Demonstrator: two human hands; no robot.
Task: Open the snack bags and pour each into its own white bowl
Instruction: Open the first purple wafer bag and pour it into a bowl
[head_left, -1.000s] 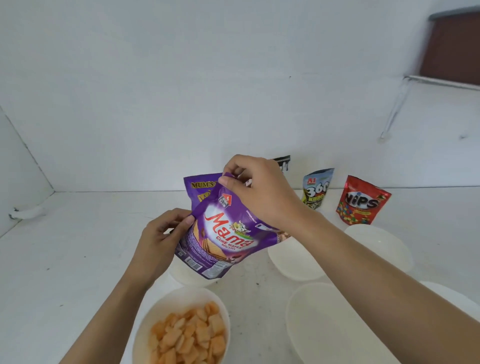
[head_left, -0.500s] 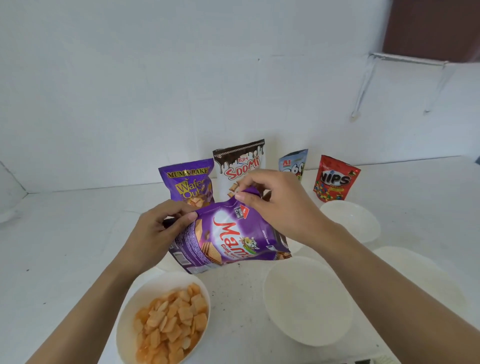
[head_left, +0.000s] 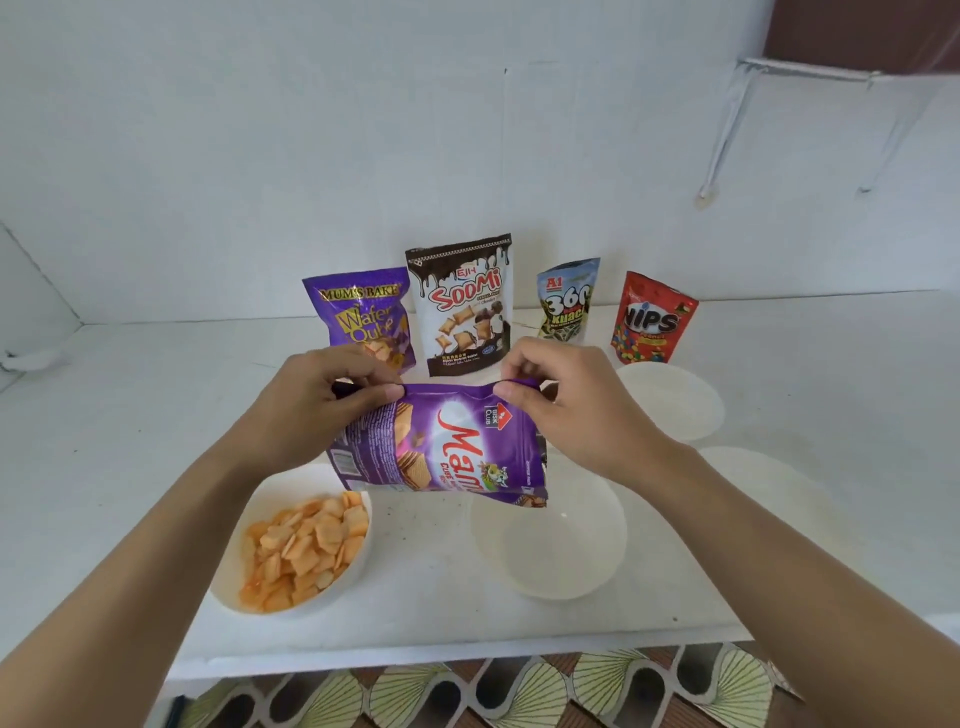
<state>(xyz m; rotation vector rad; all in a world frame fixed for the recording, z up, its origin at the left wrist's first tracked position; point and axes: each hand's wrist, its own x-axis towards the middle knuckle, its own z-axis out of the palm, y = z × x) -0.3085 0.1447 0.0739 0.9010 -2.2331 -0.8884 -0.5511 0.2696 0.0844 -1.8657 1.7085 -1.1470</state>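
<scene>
Two hands on one purple snack bag, off the worktop and in the air over the gap between the two nearest bowls. Lies tilted, printed front up, top edge away from the camera. Pinched at its top left corner by the left hand, thumb on the front and fingers curled behind. Pinched at its top right corner by the right hand in the same way. Top edge pulled flat between the two grips; cannot tell whether the seal is torn.

Below and to the left, on the worktop, a white bowl of crackers, heaped with orange square crackers. Below and to the right, a second white bowl, partly under the bag's lower corner in this view. Farther right, two more white bowls: a back bowl and a side bowl, the latter partly hidden by the right forearm.

Behind, upright in a row near the white wall: a second purple bag, a brown and white bag, a small grey bag and a red bag. Patterned floor below the worktop's near edge.
</scene>
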